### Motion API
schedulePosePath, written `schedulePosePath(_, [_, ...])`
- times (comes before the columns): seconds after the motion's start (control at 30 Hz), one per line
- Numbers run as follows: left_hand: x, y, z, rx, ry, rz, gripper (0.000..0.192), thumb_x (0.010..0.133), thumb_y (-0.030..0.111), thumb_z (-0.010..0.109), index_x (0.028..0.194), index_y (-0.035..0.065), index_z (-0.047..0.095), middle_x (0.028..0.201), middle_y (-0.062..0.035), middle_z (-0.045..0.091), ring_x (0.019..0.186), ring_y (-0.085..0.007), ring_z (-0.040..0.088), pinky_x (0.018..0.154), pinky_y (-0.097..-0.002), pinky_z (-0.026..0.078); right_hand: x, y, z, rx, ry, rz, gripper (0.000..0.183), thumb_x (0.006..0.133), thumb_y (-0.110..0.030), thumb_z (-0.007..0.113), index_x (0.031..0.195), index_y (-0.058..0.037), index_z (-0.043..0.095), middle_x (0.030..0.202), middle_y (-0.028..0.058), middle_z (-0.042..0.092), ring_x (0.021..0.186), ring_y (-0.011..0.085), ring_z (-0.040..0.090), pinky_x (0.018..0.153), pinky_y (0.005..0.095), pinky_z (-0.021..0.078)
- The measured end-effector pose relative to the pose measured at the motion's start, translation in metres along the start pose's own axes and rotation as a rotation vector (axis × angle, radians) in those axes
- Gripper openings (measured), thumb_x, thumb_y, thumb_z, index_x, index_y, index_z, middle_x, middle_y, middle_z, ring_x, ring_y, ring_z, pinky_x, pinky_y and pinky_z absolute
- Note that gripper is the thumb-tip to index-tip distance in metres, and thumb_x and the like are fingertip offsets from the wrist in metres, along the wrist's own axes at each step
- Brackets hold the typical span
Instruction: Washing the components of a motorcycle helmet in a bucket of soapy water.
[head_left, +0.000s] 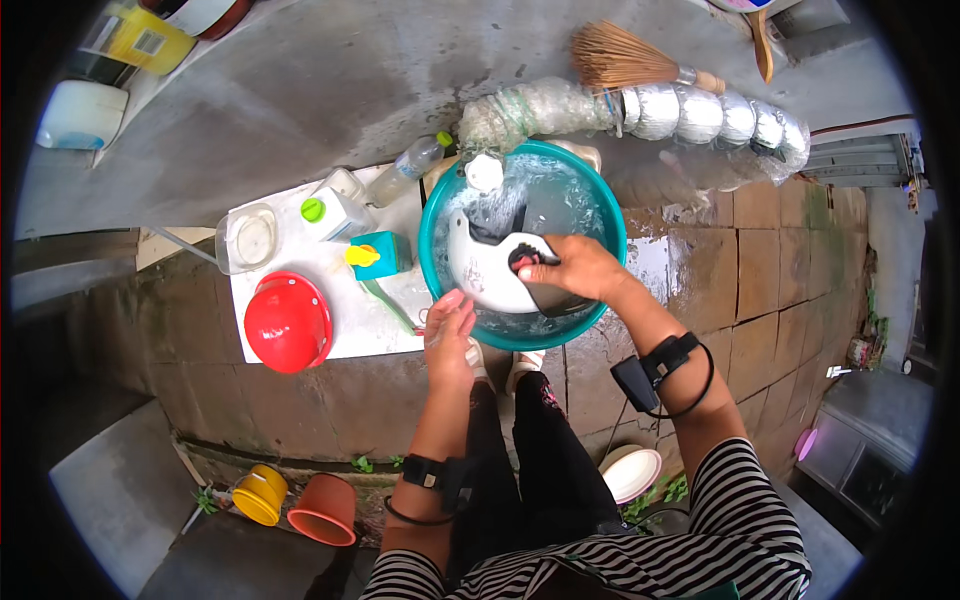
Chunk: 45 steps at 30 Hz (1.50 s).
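A white helmet (487, 277) with a dark visor (564, 300) is held in a teal plastic basin (430, 225) of water. My right hand (585, 271) grips it at the side, its thumb by a dark round fitting (529, 257) with red in it. Water pours from a white pipe end (484, 173) into the basin behind the helmet. My left hand (448, 337) is raised beside the basin's near left rim, wet and holding nothing, its fingers slightly curled. Part of the helmet's far side is hidden by the splashing water.
Left of the basin, a white board (289, 262) carries a red bowl-shaped item (286, 322), a teal box with yellow cap (386, 255), a green-handled brush (390, 304) and a plastic bottle (409, 171). The wrapped pipe (675, 112) and a broom (622, 58) lie behind. Buckets (326, 510) stand lower left.
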<state>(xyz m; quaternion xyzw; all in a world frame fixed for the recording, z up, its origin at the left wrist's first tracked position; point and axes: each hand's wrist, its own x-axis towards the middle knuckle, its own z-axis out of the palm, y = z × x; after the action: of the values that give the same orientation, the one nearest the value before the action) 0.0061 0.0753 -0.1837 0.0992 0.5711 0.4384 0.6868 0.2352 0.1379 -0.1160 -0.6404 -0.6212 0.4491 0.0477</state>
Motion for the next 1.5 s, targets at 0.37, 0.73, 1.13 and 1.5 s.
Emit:
schedulePosePath(0.37, [-0.028,0.018,-0.007,0.088,-0.019,0.054,0.027,0.092,0.014,0.05,0.117,0.0069,0.054,0.117,-0.0081,0.057,0.099,-0.0163,0.056,0.09,-0.0303,0.041,-0.013,-0.001,-0.033,0.357,-0.08,0.021,0.062,0.081,-0.06,0.058,0.093,-0.0004,0.069,0.08,0.0081,0.066,0.076,0.0138,0.058,0.072,0.0291,0.0458])
schedulePosePath(0.73, [-0.036,0.015,-0.021,-0.043,-0.179,0.027,0.04,0.092,0.025,0.053,0.128,0.0072,0.046,0.127,-0.0124,0.05,0.114,-0.0216,0.05,0.096,-0.0338,0.038,-0.034,0.042,-0.035,1.177,0.271,0.23,0.068,0.085,-0.062,0.051,0.114,-0.0008,0.057,0.11,0.0059,0.059,0.097,0.0123,0.053,0.086,0.0265,0.0429])
schedulePosePath(1.13, [-0.064,0.005,0.021,-0.197,-0.423,-0.212,0.063,0.091,0.046,0.05,0.142,0.0162,0.027,0.141,-0.0066,0.034,0.124,-0.0259,0.038,0.1,-0.0452,0.034,-0.047,0.032,-0.022,1.571,0.318,0.021,0.077,0.087,-0.067,0.039,0.135,-0.0074,0.041,0.13,0.0097,0.05,0.115,0.0235,0.05,0.098,0.0367,0.0409])
schedulePosePath(1.5, [-0.067,0.028,-0.009,-0.453,-0.375,0.048,0.048,0.096,0.038,0.041,0.134,0.0089,0.038,0.133,-0.0065,0.046,0.121,-0.0226,0.044,0.102,-0.0429,0.034,-0.057,-0.068,-0.043,1.222,0.294,-0.138,0.078,0.087,-0.065,0.042,0.132,-0.0008,0.042,0.126,0.0138,0.054,0.109,0.0227,0.057,0.092,0.0353,0.0466])
